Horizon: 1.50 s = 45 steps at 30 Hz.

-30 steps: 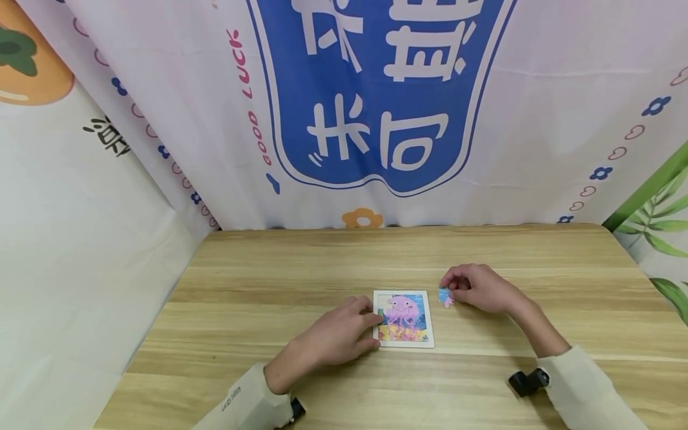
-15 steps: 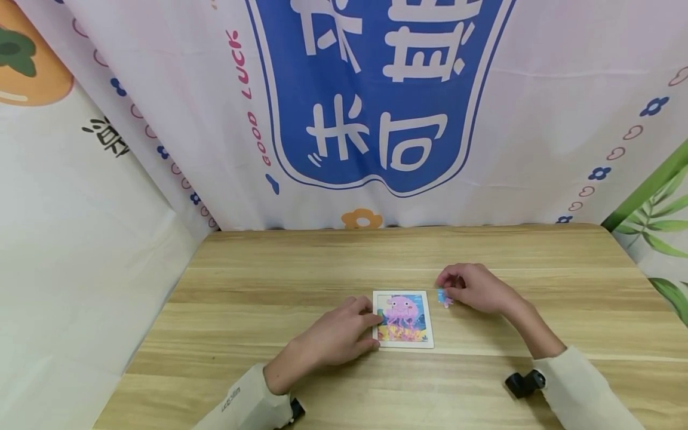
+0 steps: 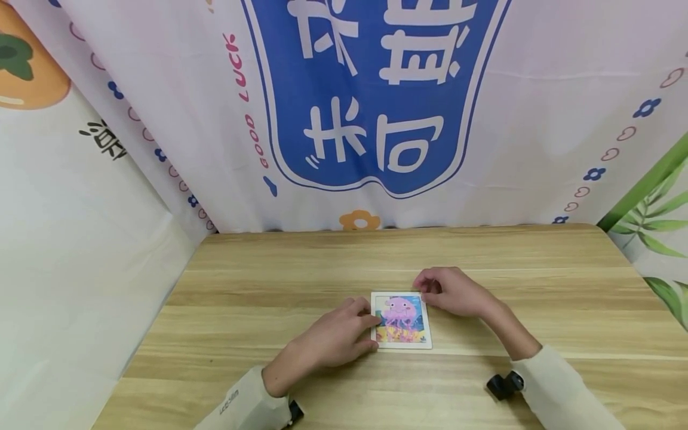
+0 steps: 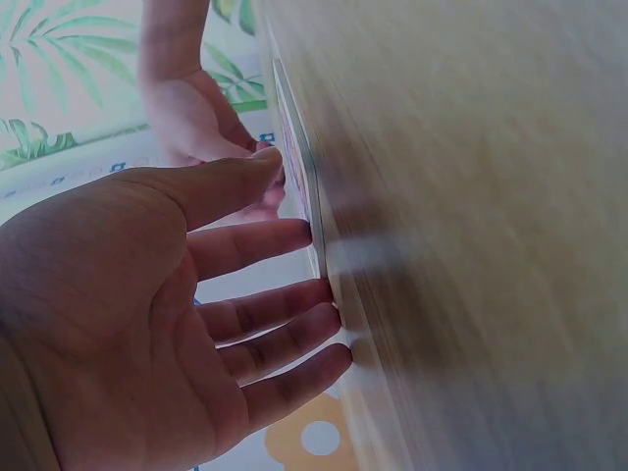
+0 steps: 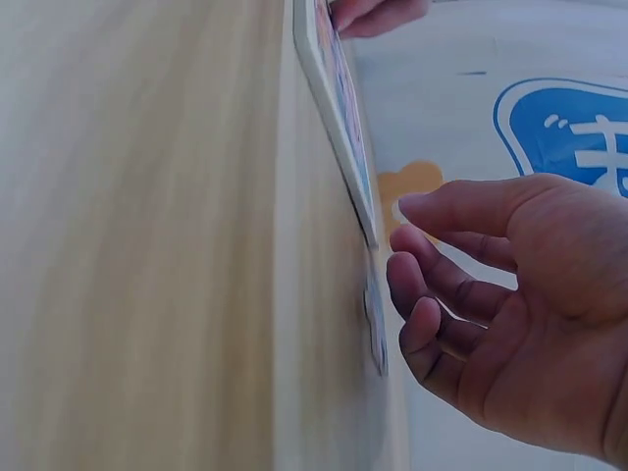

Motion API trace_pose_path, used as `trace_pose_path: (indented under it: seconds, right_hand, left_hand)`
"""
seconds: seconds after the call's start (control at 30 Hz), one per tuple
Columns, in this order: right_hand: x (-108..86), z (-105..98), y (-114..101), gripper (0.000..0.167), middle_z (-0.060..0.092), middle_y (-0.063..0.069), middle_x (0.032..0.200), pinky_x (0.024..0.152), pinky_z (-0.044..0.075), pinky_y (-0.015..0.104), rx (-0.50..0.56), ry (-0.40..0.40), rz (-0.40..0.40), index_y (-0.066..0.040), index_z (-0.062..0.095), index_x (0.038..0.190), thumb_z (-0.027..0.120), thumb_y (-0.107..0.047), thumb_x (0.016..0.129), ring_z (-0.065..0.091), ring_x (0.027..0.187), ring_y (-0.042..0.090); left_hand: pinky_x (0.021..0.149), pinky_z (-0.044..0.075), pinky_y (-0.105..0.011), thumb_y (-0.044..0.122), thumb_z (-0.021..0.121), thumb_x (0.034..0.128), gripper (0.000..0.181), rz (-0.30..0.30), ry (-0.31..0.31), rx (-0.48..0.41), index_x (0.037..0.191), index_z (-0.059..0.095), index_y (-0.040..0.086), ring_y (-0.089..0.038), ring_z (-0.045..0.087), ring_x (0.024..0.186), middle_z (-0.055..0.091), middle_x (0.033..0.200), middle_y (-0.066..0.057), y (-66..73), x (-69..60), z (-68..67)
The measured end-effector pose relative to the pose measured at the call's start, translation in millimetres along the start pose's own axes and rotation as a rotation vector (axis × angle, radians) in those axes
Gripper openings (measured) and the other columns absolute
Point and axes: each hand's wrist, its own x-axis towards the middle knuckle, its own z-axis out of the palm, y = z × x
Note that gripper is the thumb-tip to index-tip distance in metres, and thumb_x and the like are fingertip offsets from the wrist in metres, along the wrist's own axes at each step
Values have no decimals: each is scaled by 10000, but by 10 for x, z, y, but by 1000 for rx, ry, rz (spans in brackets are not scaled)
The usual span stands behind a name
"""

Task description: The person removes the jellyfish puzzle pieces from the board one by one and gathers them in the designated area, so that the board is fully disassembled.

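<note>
A square jigsaw puzzle [image 3: 403, 346] with a white frame and a pink jellyfish picture lies flat on the table. Inside its frame, the upper left corner looks pale. My left hand [image 3: 341, 334] rests at the puzzle's left edge, fingers fairly straight, with the index fingertip on the frame in the left wrist view. Beyond the puzzle's upper right corner is my right hand [image 3: 454, 291], its fingers loosely bent, nothing visible between thumb and fingertips. In the right wrist view a loose puzzle piece [image 5: 375, 329] lies on the tabletop beside those fingers; the head view hides it under the hand.
The wood-grain table [image 3: 269, 263] stretches out around the puzzle. A printed cloth [image 3: 537, 149] hangs along its back edge, and pale cloth [image 3: 80, 251] covers the left side. A black wrist camera [image 3: 504, 386] sits at my right sleeve.
My right hand has moved left from beside the loose piece to the puzzle's upper right corner, and now covers the piece in the head view. The left hand has stayed in place.
</note>
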Motion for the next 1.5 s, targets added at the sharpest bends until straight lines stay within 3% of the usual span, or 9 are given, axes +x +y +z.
trace_pose_path:
  seconds: [0.53,0.77,1.0,1.5]
  right_hand:
    - [202,209,-148,267,724,3,1086,912,556,347,17,-63,54,-93,751,1184,813,-68,926,637,988,151]
    - [242,260,-219,292,704,-20,1032,885,545,346,4,-79,62,-93,748,1165,841,-45,892,618,959,158]
    - [188,265,-269,302,733,-33,1045,920,559,379,-24,-56,95,-117,761,1143,872,-52,870,640,972,149]
    - [116,307,-321,365,802,-28,1067,865,594,355,-119,41,38,-102,816,1193,901,-63,839,690,959,118]
  left_hand:
    - [971,556,-295,396,720,1038,470,11,-1,7,1424,707,127,-147,566,1172,622,1341,-25,-9,13,14]
    - [942,556,-281,394,727,1033,463,4,3,0,1418,714,137,-142,556,1153,622,1327,-21,-4,7,15]
    - [950,555,-287,393,731,1031,458,3,2,-10,1414,717,141,-143,560,1156,623,1334,-22,5,10,14]
    - [924,573,-292,412,728,1029,477,-1,16,20,1427,707,149,-146,576,1137,631,1348,-51,17,29,12]
